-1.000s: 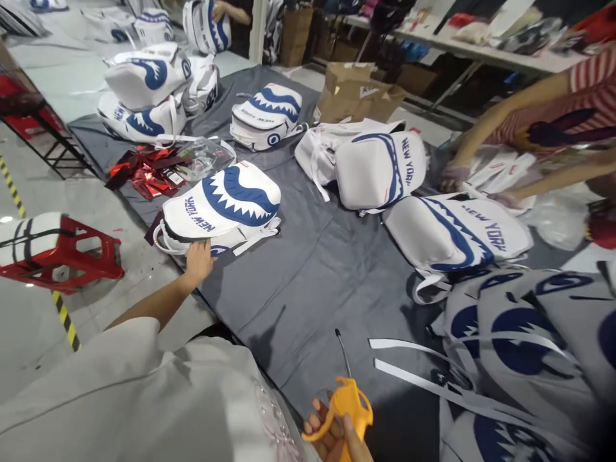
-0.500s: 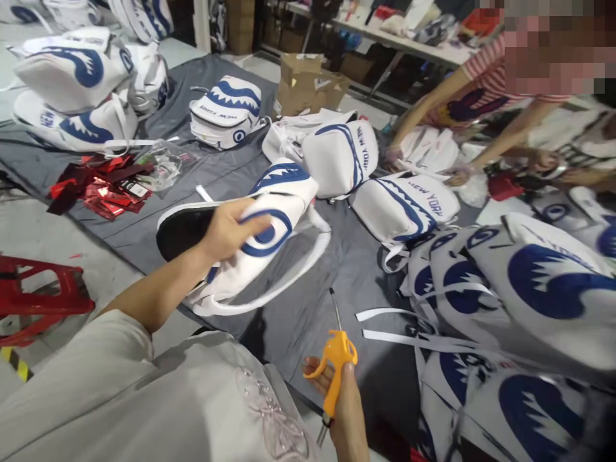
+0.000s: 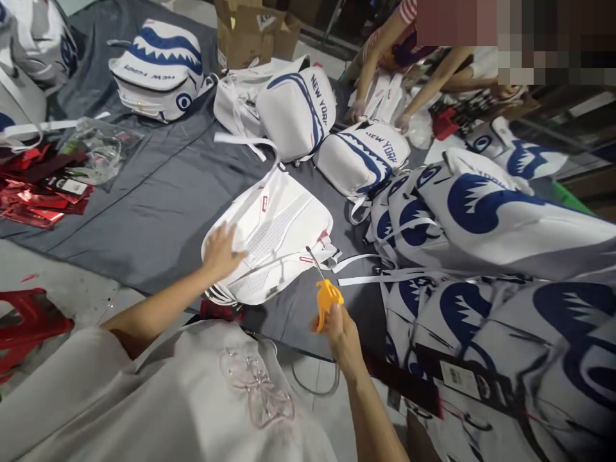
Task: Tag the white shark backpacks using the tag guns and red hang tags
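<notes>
white backpack (image 3: 274,237), soft, light and floppy, lies back-up on the desk (image 3: 158,205), left hand (image 3: 222,251) spread flat on its padded edge, right hand (image 3: 337,324) pinching an orange air blower (image 3: 326,300).

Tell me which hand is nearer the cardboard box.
Left. The left hand rests on the white backpack, well short of the cardboard box at the far edge; the right hand, holding the orange tool, is nearer the person.

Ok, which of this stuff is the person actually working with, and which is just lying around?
In use:
- left hand resting on the white backpack, back panel up
- right hand holding the orange tool, its thin tip over that backpack

Lying about:
- other shark-print backpacks
- red foil packets
- cardboard box
- red stool
</notes>
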Motion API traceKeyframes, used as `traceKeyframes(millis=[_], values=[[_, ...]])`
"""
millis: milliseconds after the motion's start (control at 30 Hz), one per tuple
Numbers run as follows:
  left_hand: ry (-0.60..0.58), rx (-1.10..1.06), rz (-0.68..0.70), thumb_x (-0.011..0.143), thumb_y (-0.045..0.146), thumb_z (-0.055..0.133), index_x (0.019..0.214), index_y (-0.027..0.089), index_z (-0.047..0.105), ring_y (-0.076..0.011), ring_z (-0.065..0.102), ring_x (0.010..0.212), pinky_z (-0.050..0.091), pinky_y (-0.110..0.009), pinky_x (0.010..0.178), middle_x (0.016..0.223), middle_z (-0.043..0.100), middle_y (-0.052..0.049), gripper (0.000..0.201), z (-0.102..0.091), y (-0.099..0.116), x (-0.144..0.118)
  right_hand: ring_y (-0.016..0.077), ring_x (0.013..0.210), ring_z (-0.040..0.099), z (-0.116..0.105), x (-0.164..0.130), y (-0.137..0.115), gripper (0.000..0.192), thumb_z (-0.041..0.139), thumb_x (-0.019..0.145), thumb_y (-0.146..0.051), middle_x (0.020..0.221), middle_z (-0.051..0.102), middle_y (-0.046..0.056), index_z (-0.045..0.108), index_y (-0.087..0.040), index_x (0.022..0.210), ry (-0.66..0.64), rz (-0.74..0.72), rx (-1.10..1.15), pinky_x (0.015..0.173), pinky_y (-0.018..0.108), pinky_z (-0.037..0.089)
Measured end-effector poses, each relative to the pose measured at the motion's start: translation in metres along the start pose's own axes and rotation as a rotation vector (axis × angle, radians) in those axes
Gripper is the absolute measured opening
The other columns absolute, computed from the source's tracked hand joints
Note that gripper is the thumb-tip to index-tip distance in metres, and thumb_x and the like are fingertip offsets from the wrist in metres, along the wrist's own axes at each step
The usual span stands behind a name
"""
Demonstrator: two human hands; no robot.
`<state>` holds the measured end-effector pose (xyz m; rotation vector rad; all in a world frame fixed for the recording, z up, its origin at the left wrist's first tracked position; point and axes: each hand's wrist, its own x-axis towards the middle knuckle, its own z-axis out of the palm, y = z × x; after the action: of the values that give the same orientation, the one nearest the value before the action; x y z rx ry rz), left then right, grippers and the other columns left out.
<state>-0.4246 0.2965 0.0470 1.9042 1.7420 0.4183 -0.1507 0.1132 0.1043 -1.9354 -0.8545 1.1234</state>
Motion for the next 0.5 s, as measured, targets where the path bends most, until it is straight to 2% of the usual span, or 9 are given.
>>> traceKeyframes(millis=[67, 133, 200, 233, 300, 333, 400, 433, 500], values=[[-0.077, 0.104, 0.008, 0.080, 0.039, 0.075, 0.157, 0.014, 0.027, -0.0443, 0.022, 0.149, 0.025, -0.059, 0.118, 0.165, 0.014, -0.024, 0.094, 0.023, 0.017, -0.001, 0.0227, 0.059, 0.062, 0.005, 0.031, -0.017, 0.075, 0.044, 0.081, -0.088, 0.066, 0.064, 0.004, 0.065, -0.019, 0.102, -0.062, -0.058, -0.096, 0.060, 0.036, 0.050], [-0.074, -0.029, -0.087, 0.081, 0.028, 0.073, 0.157, 0.011, 0.027, -0.0455, 0.020, 0.149, 0.021, -0.061, 0.118, 0.164, 0.015, -0.027, 0.090, 0.037, 0.024, 0.007, 0.0213, 0.057, 0.062, 0.010, 0.069, -0.040, 0.070, 0.045, 0.083, -0.085, 0.065, 0.064, 0.003, 0.064, -0.020, 0.102, -0.154, -0.093, -0.206, 0.057, 0.033, 0.049], [-0.065, -0.280, -0.156, 0.088, 0.024, 0.063, 0.155, 0.011, 0.031, -0.0420, 0.022, 0.150, 0.019, -0.059, 0.120, 0.163, 0.022, -0.026, 0.075, 0.037, 0.020, 0.014, 0.0187, 0.053, 0.061, 0.015, 0.112, -0.066, 0.062, 0.044, 0.089, -0.078, 0.062, 0.064, 0.002, 0.062, -0.019, 0.097, -0.211, -0.114, -0.315, 0.054, 0.030, 0.047], [-0.075, -0.399, -0.179, 0.092, 0.024, 0.057, 0.154, 0.012, 0.034, -0.0390, 0.029, 0.148, 0.023, -0.056, 0.120, 0.160, 0.030, -0.024, 0.067, 0.032, 0.015, 0.015, 0.0173, 0.051, 0.060, 0.019, 0.132, -0.080, 0.058, 0.042, 0.093, -0.073, 0.061, 0.063, 0.002, 0.060, -0.018, 0.096, -0.207, -0.115, -0.375, 0.054, 0.028, 0.045], [-0.138, -0.558, -0.216, 0.098, 0.032, 0.047, 0.148, 0.014, 0.042, -0.0321, 0.054, 0.130, 0.043, -0.048, 0.108, 0.146, 0.051, -0.022, 0.053, 0.016, 0.001, 0.011, 0.0152, 0.047, 0.058, 0.026, 0.165, -0.105, 0.051, 0.036, 0.101, -0.062, 0.060, 0.062, 0.002, 0.058, -0.017, 0.099, -0.150, -0.104, -0.507, 0.054, 0.027, 0.044], [-0.186, -0.600, -0.226, 0.100, 0.038, 0.042, 0.142, 0.014, 0.047, -0.0279, 0.066, 0.112, 0.052, -0.043, 0.096, 0.133, 0.062, -0.021, 0.048, 0.007, -0.008, 0.005, 0.0145, 0.046, 0.056, 0.030, 0.175, -0.114, 0.049, 0.034, 0.103, -0.058, 0.059, 0.060, 0.002, 0.058, -0.016, 0.100, -0.119, -0.094, -0.576, 0.055, 0.027, 0.043], [-0.317, -0.793, -0.323, 0.101, 0.048, 0.038, 0.126, 0.013, 0.058, -0.0199, 0.070, 0.074, 0.056, -0.033, 0.070, 0.104, 0.074, -0.017, 0.048, -0.008, -0.025, -0.008, 0.0136, 0.044, 0.051, 0.039, 0.179, -0.125, 0.044, 0.040, 0.103, -0.053, 0.056, 0.057, 0.001, 0.060, -0.015, 0.096, -0.107, -0.080, -0.693, 0.056, 0.027, 0.041], [-0.379, -0.912, -0.409, 0.100, 0.052, 0.039, 0.118, 0.012, 0.061, -0.0170, 0.066, 0.062, 0.054, -0.030, 0.060, 0.091, 0.075, -0.014, 0.048, -0.013, -0.034, -0.013, 0.0135, 0.044, 0.049, 0.043, 0.174, -0.127, 0.042, 0.046, 0.101, -0.053, 0.055, 0.055, 0.001, 0.062, -0.015, 0.092, -0.172, -0.070, -0.733, 0.055, 0.027, 0.041], [-0.454, -1.124, -0.619, 0.100, 0.052, 0.039, 0.106, 0.012, 0.062, -0.0137, 0.059, 0.049, 0.049, -0.026, 0.051, 0.075, 0.072, -0.011, 0.047, -0.015, -0.048, -0.018, 0.0139, 0.044, 0.048, 0.049, 0.156, -0.127, 0.044, 0.054, 0.095, -0.058, 0.054, 0.055, 0.001, 0.064, -0.016, 0.086, -0.471, -0.037, -0.776, 0.054, 0.027, 0.040]])
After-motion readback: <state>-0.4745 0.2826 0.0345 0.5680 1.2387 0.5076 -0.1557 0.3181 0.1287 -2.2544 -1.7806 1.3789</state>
